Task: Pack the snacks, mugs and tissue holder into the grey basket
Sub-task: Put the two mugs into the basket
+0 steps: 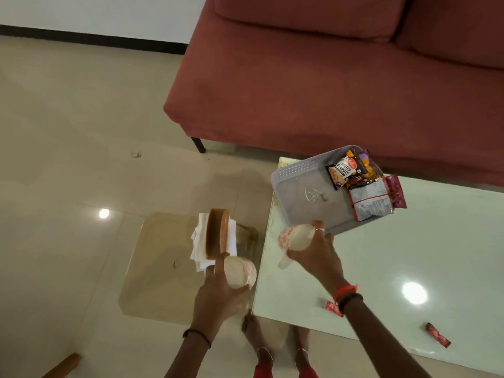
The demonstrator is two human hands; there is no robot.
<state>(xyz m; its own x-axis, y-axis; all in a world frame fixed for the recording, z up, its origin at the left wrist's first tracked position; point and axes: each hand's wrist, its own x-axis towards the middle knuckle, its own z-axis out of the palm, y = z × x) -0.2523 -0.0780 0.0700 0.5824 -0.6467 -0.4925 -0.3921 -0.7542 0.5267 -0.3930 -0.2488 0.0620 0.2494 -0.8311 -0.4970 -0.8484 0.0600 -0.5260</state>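
The grey basket [300, 192] sits at the far left corner of the white table, with several snack packets [362, 184] piled at its right end. My right hand [316, 249] grips a white mug with red print [296, 237] just at the basket's near rim. My left hand [218, 290] holds a second white mug [240, 271] to the left of the table, over the lower glass shelf. A wooden tissue holder [216, 233] with white tissues stands just beyond that mug.
The white table [381, 268] fills the right foreground. Two small red snack sachets [331, 308] [437, 334] lie near its front edge. A red sofa [327, 77] stands behind the table. My bare feet show below on the tiled floor.
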